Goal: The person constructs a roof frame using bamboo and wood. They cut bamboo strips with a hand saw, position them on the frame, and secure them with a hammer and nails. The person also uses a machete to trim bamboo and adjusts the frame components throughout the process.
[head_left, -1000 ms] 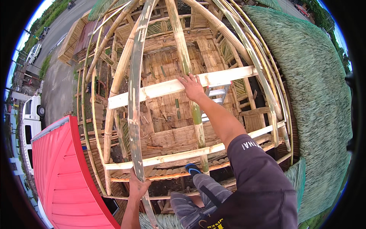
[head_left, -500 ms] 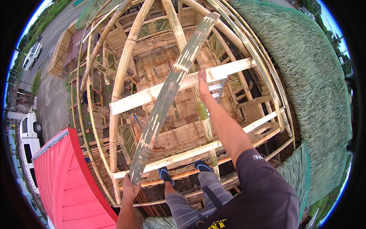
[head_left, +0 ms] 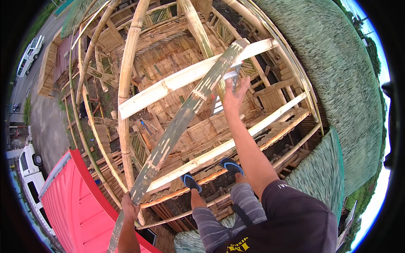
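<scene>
A long split bamboo slat (head_left: 179,118), dark green with pale scraped patches, runs slantwise from the upper right down past my left side. My left hand (head_left: 130,207) is closed around its lower part, and the lower end extends beyond that hand. Its upper end crosses over a pale wooden board (head_left: 156,95) laid across the bamboo frame. My right hand (head_left: 236,99) is raised beside the slat, fingers spread, holding nothing. A second pale wooden beam (head_left: 202,159) crosses nearer to me. My feet, in blue-strapped sandals (head_left: 232,166), stand at the frame's near edge.
Thick bamboo poles (head_left: 128,67) rise around an opening over a woven bamboo floor far below. A metal ladder (head_left: 228,82) stands inside. Thatched roofing (head_left: 325,76) lies to the right, a red metal roof (head_left: 78,194) to the left. White vehicles (head_left: 31,55) are beyond.
The bamboo slat has slid down toward the lower left, my left hand moving with it. My right hand has come off the pale board and spread its fingers. The whole view has shifted slightly.
</scene>
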Available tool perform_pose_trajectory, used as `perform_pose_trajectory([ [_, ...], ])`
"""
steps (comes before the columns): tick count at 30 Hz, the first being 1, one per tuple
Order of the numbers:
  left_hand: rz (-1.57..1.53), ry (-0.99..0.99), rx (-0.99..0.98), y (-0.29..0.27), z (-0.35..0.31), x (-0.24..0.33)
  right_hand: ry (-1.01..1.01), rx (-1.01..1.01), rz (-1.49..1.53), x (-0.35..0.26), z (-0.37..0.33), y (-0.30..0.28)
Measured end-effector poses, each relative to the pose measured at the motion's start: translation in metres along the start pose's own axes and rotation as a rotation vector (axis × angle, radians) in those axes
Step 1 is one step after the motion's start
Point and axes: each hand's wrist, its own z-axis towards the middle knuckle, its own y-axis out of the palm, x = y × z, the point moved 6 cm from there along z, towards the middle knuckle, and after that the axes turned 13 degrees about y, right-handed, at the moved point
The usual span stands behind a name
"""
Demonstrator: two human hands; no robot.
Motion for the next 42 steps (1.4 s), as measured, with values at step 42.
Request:
perform_pose_trajectory([
  [42, 0.066, 0.848, 0.306, 0.150, 0.451, 0.518, 0.334, -0.515, -1.078, 0.266, 0.148, -0.211],
])
